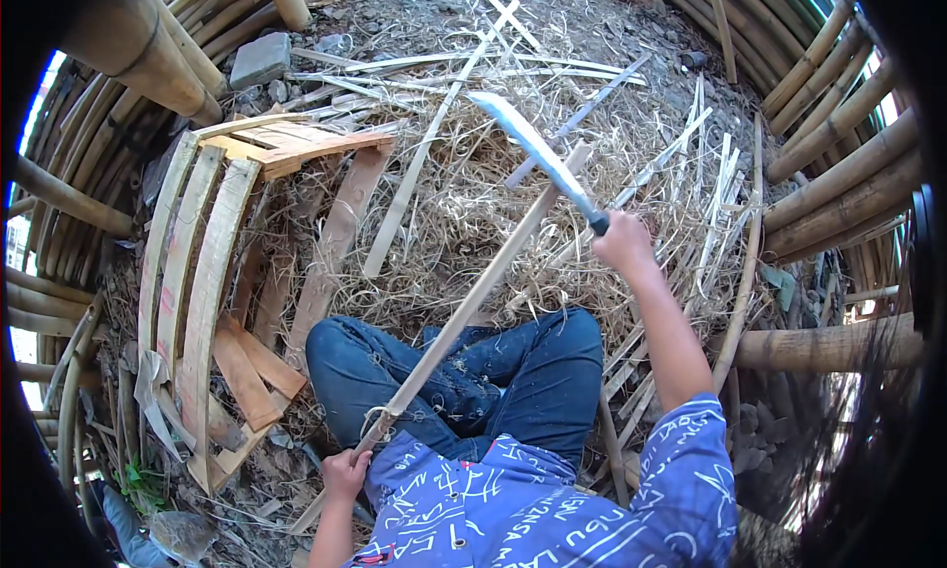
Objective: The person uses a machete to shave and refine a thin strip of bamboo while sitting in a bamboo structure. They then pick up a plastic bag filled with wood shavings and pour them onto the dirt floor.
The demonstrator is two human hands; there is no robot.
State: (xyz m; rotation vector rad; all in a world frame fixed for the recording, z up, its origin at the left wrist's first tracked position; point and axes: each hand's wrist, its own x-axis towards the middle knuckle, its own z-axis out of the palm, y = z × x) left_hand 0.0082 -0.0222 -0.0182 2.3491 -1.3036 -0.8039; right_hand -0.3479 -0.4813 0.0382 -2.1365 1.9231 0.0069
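A long bamboo strip slants across my crossed legs, its far end beyond my knees. Low on the strip, near my left hip, my left hand is closed around it. A thin curled shaving hangs on the strip just above that hand. My right hand grips the dark handle of a machete, out past my right knee. Its long pale blade points up and to the left, passing over or beside the strip's far end; I cannot tell whether they touch.
Curly bamboo shavings and loose split strips cover the ground ahead. A slatted wooden crate lies at my left, with a grey block beyond it. Bamboo pole walls stand on both sides.
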